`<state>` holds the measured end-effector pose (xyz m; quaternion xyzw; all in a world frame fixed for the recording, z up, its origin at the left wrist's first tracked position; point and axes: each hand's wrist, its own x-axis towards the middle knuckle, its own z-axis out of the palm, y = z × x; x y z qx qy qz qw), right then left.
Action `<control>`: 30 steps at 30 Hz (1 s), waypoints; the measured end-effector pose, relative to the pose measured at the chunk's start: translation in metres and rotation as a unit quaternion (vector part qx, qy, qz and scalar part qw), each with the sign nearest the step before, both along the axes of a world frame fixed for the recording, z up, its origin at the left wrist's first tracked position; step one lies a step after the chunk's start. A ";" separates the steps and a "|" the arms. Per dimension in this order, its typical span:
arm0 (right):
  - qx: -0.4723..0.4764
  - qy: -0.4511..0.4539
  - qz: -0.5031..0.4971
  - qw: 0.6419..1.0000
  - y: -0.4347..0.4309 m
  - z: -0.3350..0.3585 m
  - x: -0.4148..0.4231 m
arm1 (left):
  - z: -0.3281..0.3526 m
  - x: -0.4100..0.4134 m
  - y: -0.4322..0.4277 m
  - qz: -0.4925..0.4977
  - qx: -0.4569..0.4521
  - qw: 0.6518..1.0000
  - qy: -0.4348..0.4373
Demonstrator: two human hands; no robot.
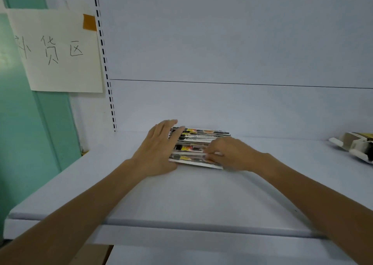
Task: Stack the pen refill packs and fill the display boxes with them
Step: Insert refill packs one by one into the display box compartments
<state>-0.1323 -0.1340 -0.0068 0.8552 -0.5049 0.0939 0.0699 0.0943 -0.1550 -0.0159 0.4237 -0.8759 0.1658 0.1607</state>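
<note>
The pen refill packs (193, 143) lie overlapped near the middle of the back edge of the shelf (181, 200). The left hand (159, 151) presses flat, fingers straight, against their left ends, and the right hand (228, 153) pinches the nearest pack. Uneven pressure may fan the slick packs apart, and the carry to the display box (357, 145) at the right edge risks spilling them.

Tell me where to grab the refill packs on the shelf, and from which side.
Grip the refill packs by their two short ends, coming in from left and right. They lie flat and overlapped on the shelf, long edges running across, so squeezing the ends should gather them. The left hand presses flat against the left end; the right hand seems to pinch a front pack.
</note>
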 end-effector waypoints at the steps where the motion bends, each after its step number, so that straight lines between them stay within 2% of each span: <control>1: 0.027 -0.008 0.002 1.000 0.005 -0.002 0.002 | 0.000 -0.002 -0.002 -0.009 0.010 1.000 -0.010; 4: 0.090 -0.089 -0.016 0.992 0.020 0.000 0.005 | 0.003 -0.010 -0.001 -0.006 0.054 0.997 -0.060; 8: 0.109 -0.106 -0.023 0.988 0.027 0.004 0.004 | 0.004 -0.018 0.001 0.014 0.057 0.996 -0.061; 14: 0.057 -0.070 -0.003 0.996 0.031 0.000 0.007 | 0.000 -0.020 0.003 0.017 0.047 0.998 -0.042; 20: 0.023 -0.153 0.014 0.988 0.022 -0.004 0.005 | 0.010 -0.031 0.016 -0.026 0.160 0.987 0.006; 23: 0.016 -0.182 0.018 0.983 0.021 0.002 -0.003 | 0.015 -0.028 0.015 -0.020 0.176 0.984 0.000; 25: 0.042 -0.306 -0.010 0.951 0.023 0.006 -0.011 | 0.016 -0.020 0.007 -0.006 0.181 0.983 0.039; 28: 0.087 -0.525 -0.071 0.843 0.020 0.005 -0.019 | 0.016 -0.012 0.001 -0.008 0.209 0.970 0.122; 30: 0.125 -0.604 -0.099 0.781 0.019 0.005 -0.013 | 0.016 -0.015 0.002 -0.028 0.230 0.962 0.144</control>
